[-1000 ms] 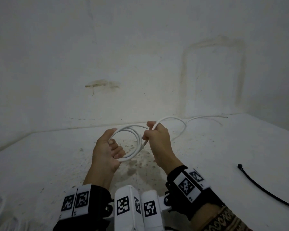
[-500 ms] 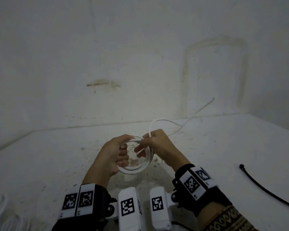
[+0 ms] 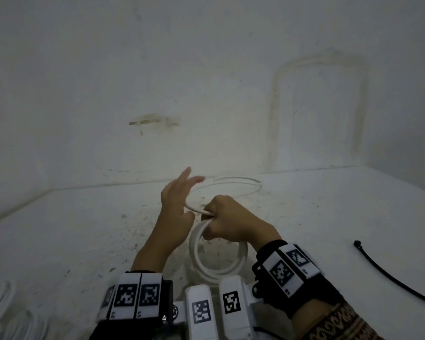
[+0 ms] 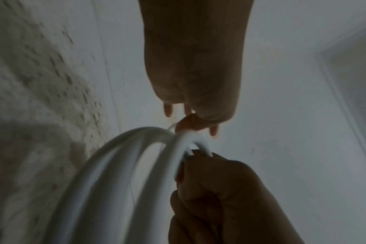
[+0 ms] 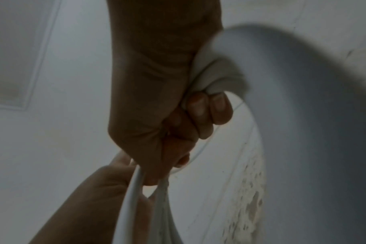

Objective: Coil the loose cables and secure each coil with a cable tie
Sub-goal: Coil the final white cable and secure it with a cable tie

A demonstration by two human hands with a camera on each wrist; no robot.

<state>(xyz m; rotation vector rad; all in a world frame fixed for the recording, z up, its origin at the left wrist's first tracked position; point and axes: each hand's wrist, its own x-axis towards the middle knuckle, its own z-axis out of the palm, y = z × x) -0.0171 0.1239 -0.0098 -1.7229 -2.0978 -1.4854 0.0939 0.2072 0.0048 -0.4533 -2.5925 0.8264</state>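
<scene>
The right hand (image 3: 227, 220) is fisted around the white cable (image 3: 217, 262), whose finished loops hang below it over the white table (image 3: 329, 204). Left of the cable, the left hand (image 3: 176, 209) has straight, spread fingers and grips nothing. A free loop curves beyond the coil. A black cable tie (image 3: 393, 276) lies well right of it (no legible writing, only square-patterned wrist markers).

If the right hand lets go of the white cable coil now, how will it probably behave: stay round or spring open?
The white cable coil would probably spring open: no tie binds it, and only the right hand grips its loops. It seems springy rather than floppy, since its free loop holds a smooth arc. It looks light.
</scene>
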